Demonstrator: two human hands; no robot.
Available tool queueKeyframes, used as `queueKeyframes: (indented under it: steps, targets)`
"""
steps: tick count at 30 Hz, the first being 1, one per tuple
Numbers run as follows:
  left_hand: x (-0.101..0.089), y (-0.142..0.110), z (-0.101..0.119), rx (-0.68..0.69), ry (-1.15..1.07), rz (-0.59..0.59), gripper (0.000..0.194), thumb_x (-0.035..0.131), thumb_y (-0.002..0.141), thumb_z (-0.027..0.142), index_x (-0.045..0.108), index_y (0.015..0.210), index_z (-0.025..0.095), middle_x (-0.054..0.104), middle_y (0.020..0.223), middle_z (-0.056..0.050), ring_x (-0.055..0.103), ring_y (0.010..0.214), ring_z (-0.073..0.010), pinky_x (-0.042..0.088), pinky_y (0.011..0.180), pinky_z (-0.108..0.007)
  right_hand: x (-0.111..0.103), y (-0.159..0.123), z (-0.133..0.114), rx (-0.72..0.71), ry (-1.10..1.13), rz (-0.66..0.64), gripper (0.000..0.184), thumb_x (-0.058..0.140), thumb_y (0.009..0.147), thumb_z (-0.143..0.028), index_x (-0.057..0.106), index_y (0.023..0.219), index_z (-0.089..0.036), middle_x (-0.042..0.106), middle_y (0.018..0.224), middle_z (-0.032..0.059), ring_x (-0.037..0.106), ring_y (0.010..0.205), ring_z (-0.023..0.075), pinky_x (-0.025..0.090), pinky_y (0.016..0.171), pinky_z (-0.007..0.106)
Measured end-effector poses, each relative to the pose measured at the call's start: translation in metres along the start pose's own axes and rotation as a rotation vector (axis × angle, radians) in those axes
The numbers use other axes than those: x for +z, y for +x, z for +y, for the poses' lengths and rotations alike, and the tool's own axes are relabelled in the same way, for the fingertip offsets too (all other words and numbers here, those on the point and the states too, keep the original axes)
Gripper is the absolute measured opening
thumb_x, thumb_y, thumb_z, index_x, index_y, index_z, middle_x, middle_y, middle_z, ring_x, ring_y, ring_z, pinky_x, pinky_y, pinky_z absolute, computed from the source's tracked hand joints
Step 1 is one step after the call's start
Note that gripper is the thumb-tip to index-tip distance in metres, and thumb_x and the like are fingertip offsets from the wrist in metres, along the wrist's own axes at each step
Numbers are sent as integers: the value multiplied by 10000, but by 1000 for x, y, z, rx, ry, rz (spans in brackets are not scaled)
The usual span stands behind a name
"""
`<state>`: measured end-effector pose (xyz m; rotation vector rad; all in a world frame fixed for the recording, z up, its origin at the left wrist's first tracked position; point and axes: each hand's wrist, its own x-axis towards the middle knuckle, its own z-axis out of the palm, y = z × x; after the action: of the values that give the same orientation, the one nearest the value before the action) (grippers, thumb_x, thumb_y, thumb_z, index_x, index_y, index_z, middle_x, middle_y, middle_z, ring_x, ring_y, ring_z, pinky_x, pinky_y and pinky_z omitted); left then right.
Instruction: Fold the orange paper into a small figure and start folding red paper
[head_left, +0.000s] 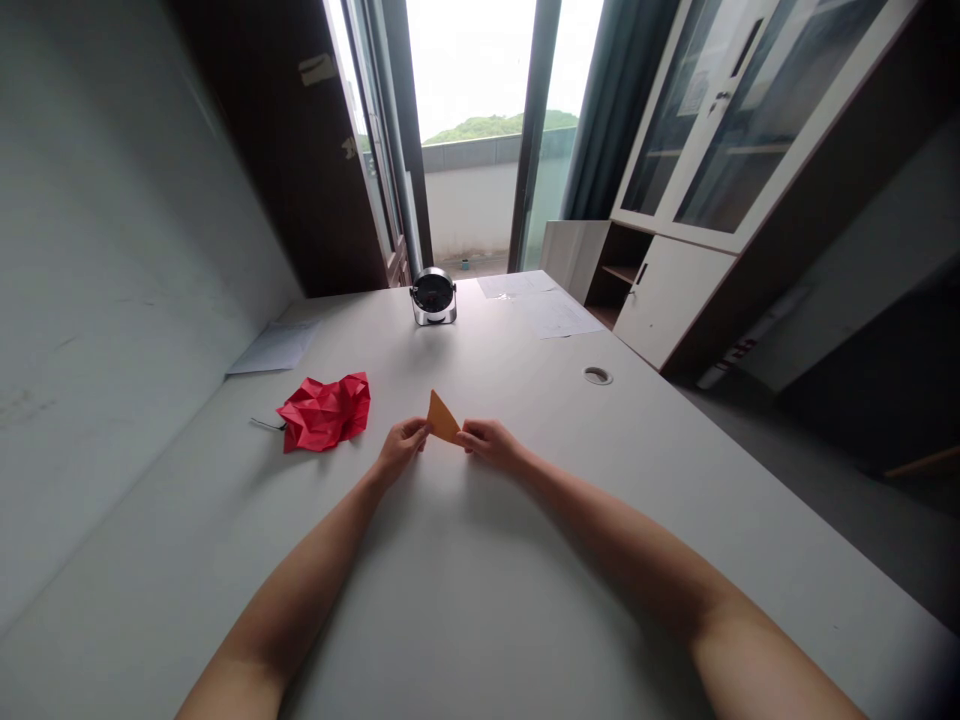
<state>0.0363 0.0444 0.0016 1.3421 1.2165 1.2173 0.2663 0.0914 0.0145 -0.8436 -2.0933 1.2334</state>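
An orange piece of folded paper (443,419), roughly triangular with one corner pointing up, is held between my two hands just above the table. My left hand (403,444) pinches its left edge. At its lower right corner, my right hand (489,442) grips it between thumb and fingers. Some fingers of both hands are hidden from this angle. To the left of my left hand lies a creased red sheet of paper (324,412), with a thin dark string or stem at its left side.
The white table (450,600) runs along a wall. A round silver-framed device (433,297) stands at its far end. White papers (559,313) lie far right, another paper stack (274,347) far left. A cable hole (597,376) is at right. A cabinet (675,295) stands beyond.
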Motion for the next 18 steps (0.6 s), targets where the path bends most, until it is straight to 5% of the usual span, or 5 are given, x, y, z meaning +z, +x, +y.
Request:
queueKeyframes:
  steps: [7,18]
  targets:
    - [1,-1,1,14,12,-66,312,631,875,432,707,956,140,593,637,0,514,622,-119,401,626,-245,-3,-2,-5,1,82,-12,458,475,919,-570,523,680,-182,471,608,-31,390,571,105,294,556,243]
    - [0,-1,-2,28,33,-94,322,617,892,415,716,998,128,646,690,-27,560,659,-134,434,658,-256,-3,-2,-2,18,122,-48,454,514,904,-576,558,708,-168,490,626,-29,402,582,101,290,555,238]
